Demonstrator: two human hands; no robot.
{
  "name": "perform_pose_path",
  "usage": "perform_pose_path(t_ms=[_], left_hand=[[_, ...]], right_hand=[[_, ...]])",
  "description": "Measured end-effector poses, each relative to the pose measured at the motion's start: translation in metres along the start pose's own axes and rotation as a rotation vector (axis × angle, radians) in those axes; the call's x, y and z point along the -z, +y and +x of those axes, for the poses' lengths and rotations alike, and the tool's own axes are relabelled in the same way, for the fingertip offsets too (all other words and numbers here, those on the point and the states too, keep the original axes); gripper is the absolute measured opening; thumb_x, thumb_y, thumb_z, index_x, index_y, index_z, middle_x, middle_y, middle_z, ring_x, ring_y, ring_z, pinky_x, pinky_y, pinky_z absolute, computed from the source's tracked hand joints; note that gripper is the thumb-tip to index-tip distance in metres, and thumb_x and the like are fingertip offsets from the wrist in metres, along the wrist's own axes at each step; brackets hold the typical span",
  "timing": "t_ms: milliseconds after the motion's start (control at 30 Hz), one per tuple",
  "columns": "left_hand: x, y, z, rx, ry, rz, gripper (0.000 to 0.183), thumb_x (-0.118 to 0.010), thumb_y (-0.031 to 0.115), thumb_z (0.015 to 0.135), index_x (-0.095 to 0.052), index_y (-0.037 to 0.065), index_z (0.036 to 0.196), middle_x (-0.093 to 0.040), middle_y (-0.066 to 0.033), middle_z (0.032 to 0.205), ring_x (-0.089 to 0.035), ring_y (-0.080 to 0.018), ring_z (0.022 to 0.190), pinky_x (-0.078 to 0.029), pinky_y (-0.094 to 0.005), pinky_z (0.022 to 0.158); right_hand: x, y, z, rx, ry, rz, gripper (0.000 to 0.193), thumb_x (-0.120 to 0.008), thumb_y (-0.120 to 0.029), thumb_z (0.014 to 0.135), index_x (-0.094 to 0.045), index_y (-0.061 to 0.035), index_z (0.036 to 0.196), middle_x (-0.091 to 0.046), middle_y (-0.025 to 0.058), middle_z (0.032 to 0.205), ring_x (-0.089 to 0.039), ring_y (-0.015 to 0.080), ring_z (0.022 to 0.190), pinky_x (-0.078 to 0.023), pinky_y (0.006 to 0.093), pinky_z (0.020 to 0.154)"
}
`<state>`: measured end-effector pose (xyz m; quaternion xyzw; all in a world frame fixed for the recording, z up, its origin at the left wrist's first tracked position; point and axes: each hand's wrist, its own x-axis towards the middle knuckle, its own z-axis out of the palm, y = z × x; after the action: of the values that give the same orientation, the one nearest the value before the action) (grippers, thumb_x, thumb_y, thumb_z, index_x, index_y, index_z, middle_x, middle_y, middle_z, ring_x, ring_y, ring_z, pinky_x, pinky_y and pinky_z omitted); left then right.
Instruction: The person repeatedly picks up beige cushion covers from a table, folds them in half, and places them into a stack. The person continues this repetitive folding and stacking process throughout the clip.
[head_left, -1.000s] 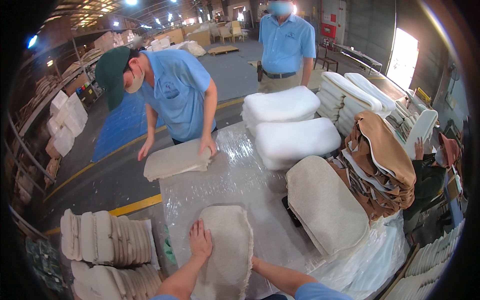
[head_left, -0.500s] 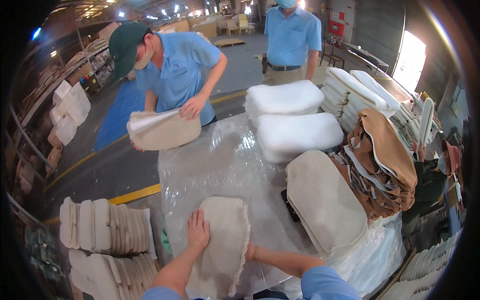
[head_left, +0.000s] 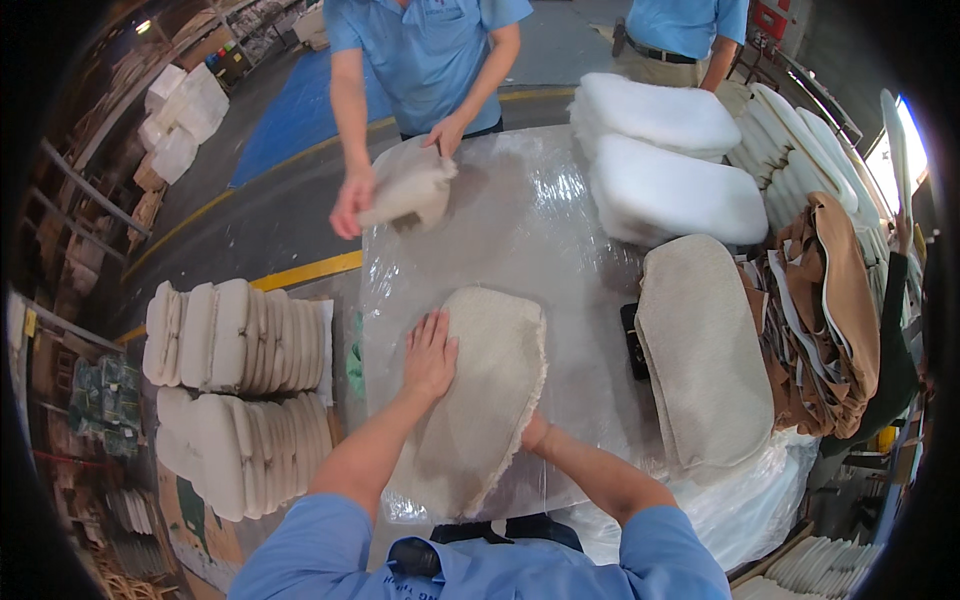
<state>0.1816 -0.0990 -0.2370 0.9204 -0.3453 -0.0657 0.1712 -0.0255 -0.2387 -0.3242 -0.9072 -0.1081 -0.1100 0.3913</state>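
A beige fabric cushion cover with a frayed right edge lies in front of me on a plastic-wrapped tabletop. My left hand rests flat on its left side, fingers stretched out and close together. At the frayed edge is my right hand; its fingers are hidden inside or under the fabric, I cannot tell which. A stack of similar beige covers sits to the right, beside a small black object partly beneath it. Across the table, a co-worker's hands hold a beige fabric piece.
White padding stacks stand at the far right, near a pile of brown fabric. Filled beige cushions are stacked in rows at the left. Another person in a blue shirt stands beyond the table.
My view has shifted, so the table sits higher in the picture. My hands keep their places on the cover. The co-worker's piece, earlier wrapped around white padding, now looks folded and limp.
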Motion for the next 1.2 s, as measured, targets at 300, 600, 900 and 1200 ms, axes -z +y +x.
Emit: perform_pose_path(t_ms=[300, 600, 900, 1200], left_hand=[[-0.003, 0.002, 0.014, -0.034, -0.008, -0.017, 0.063, -0.044, 0.039, 0.111, -0.033, 0.014, 0.168, -0.032, -0.0166, 0.173, -0.026, -0.0436, 0.160, -0.018, -0.0586, 0.131], [-0.010, 0.014, 0.048, -0.261, -0.016, 0.067, 0.057, -0.044, 0.034, 0.111, -0.039, 0.022, 0.167, -0.032, -0.0075, 0.175, -0.024, -0.0444, 0.161, -0.017, -0.0581, 0.132], [-0.011, 0.018, 0.051, -0.292, -0.023, 0.094, 0.057, -0.042, 0.035, 0.112, -0.038, 0.020, 0.167, -0.032, -0.0067, 0.175, -0.024, -0.0424, 0.161, -0.016, -0.0567, 0.133], [-0.009, 0.021, 0.052, -0.336, 0.002, 0.034, 0.055, -0.044, 0.035, 0.111, -0.044, 0.018, 0.163, -0.039, -0.0104, 0.171, -0.029, -0.0459, 0.158, -0.022, -0.0608, 0.129]], right_hand=[[0.014, -0.028, 0.022, -0.242, -0.334, -0.205, 0.073, -0.053, -0.054, 0.100, -0.046, -0.0186, 0.164, -0.040, 0.0094, 0.172, -0.029, 0.0321, 0.161, -0.016, 0.0495, 0.134], [0.005, 0.007, 0.012, -0.382, -0.166, 0.101, 0.069, -0.039, -0.052, 0.108, -0.033, -0.0226, 0.170, -0.028, 0.0048, 0.178, -0.019, 0.0295, 0.165, -0.009, 0.0495, 0.135], [-0.030, 0.041, 0.013, -0.452, 0.016, 0.398, 0.068, -0.035, -0.053, 0.110, -0.033, -0.0228, 0.170, -0.031, 0.0046, 0.176, -0.021, 0.0303, 0.164, -0.010, 0.0538, 0.134], [-0.014, 0.030, 0.020, -0.492, 0.097, 0.582, 0.068, -0.034, -0.055, 0.109, -0.033, -0.0228, 0.170, -0.035, 0.0040, 0.175, -0.026, 0.0292, 0.162, -0.012, 0.0529, 0.134]])
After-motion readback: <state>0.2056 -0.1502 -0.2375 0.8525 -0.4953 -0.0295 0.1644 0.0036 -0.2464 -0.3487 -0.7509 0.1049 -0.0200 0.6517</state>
